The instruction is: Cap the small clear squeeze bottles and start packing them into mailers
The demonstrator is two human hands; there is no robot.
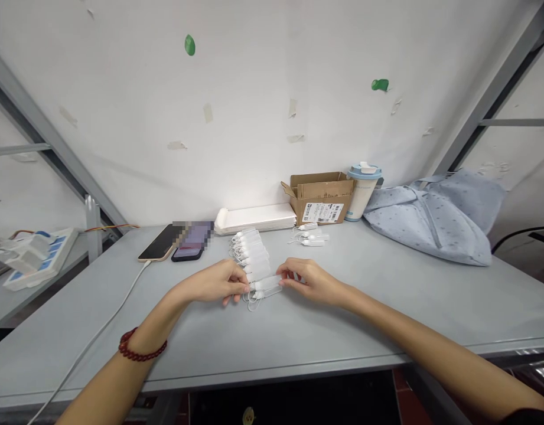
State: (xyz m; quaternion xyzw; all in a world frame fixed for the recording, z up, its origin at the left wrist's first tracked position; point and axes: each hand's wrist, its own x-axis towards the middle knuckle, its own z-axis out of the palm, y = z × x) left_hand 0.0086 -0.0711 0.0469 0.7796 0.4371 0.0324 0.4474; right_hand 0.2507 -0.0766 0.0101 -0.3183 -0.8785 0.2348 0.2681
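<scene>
A row of small translucent tubes (254,254) with white caps and white cord loops lies on the grey table, caps to the left. My left hand (222,281) pinches the capped end of a tube (266,284) at the near end of the row. The tube's other end sits between the thumb and fingers of my right hand (309,280). Just below it lies another tube (272,292), partly covered. Several more capped tubes (312,242) lie apart from the row, farther back and to the right.
Behind the row are a flat white stack (258,218), an open cardboard box (325,190) and a blue-lidded cup (361,198). A pale blue cloth bag (431,221) lies on the right. Two phones (159,243) sit on the left, one with a white cable (107,319).
</scene>
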